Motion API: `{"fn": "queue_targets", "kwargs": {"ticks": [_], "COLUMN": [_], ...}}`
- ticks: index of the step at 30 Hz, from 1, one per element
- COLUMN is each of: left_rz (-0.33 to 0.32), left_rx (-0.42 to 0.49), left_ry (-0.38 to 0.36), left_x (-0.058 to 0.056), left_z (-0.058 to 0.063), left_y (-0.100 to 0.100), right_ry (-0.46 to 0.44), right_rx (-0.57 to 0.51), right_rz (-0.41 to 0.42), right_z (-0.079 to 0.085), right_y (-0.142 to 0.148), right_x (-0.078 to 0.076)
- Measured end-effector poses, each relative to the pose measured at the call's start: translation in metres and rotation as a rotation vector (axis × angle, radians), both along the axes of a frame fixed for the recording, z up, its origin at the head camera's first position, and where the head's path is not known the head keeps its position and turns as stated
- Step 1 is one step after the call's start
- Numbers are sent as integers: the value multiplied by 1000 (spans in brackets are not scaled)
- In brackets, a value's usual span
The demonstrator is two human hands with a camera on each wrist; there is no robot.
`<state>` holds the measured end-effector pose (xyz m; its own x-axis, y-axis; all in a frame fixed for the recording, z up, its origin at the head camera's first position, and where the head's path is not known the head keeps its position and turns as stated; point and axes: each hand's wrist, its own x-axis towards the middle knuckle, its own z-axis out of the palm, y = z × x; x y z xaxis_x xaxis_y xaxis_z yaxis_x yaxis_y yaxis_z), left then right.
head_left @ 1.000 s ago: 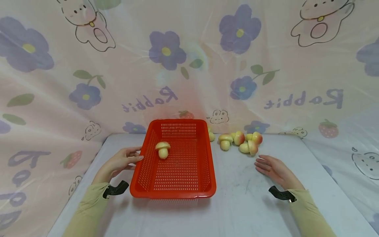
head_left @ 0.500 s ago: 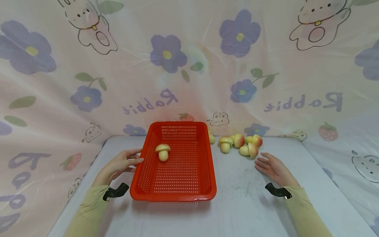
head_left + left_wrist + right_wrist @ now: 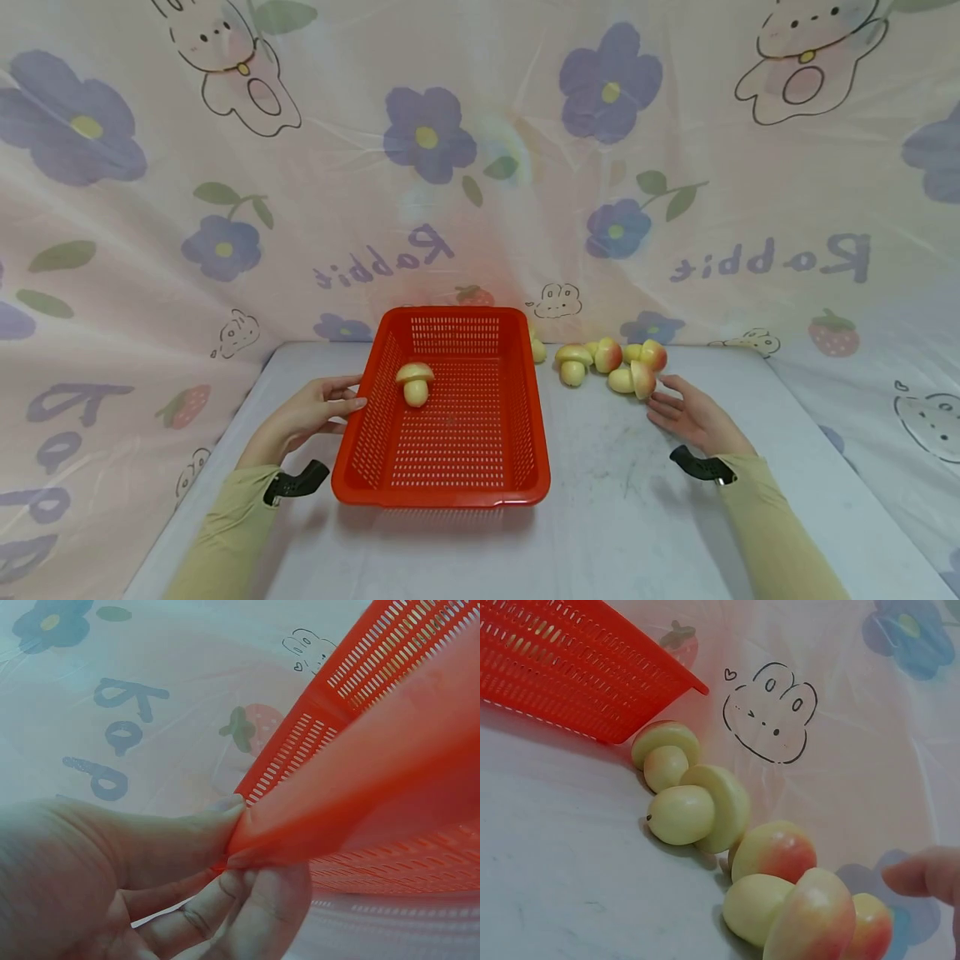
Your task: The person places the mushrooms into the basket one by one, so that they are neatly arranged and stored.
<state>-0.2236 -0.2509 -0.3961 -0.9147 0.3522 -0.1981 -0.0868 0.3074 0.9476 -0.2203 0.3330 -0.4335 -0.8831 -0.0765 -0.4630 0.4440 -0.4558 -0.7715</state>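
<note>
My left hand [image 3: 311,414] pinches the left rim of a red plastic basket [image 3: 468,498] between thumb and fingers, as the left wrist view shows up close. Inside the basket, toward its left side, lies one toy mushroom [image 3: 416,384] with a pale yellow cap and stem. To the right of the basket, several more mushrooms with yellow and reddish caps lie in a cluster. My right hand [image 3: 695,415] holds nothing, its fingers loosely extended beside the nearest mushroom [image 3: 642,379]. In the right wrist view, only a fingertip [image 3: 919,874] of it shows, near the reddish caps.
A white table [image 3: 600,533] lies under everything. Behind it hangs a pink curtain [image 3: 495,225] with flowers, rabbits and lettering. Another mushroom [image 3: 537,348] is partly hidden behind the basket's far right corner.
My right hand has moved slightly forward and left, closer to the nearest mushroom. The left hand and the basket have stayed in place; the head view has shifted a little.
</note>
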Motion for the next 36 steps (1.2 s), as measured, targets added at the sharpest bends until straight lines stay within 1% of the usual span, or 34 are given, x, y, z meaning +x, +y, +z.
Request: {"fn": "queue_targets", "kwargs": {"ticks": [3, 7, 13, 17, 23, 27, 31, 36], "left_rz": [6, 9, 4, 6, 1, 2, 10, 22], "left_rx": [-5, -9, -19, -20, -21, -29, -36, -33], "left_ry": [-1, 3, 8, 10, 9, 8, 6, -4], "left_x": [1, 0, 0, 0, 0, 0, 0, 1], "left_z": [2, 2, 1, 1, 1, 1, 1, 2], "left_y": [1, 1, 0, 0, 0, 0, 0, 1], "right_ry": [10, 25, 20, -2, -16, -45, -67, -72], "right_rx": [-18, -3, -5, -22, 31, 65, 84, 101], "right_rz": [25, 60, 84, 87, 89, 63, 44, 39], "right_z": [2, 3, 4, 5, 6, 7, 7, 7], "right_y": [2, 5, 9, 11, 8, 4, 2, -2], "right_x": [-2, -8, -16, -19, -25, -28, -30, -31]}}
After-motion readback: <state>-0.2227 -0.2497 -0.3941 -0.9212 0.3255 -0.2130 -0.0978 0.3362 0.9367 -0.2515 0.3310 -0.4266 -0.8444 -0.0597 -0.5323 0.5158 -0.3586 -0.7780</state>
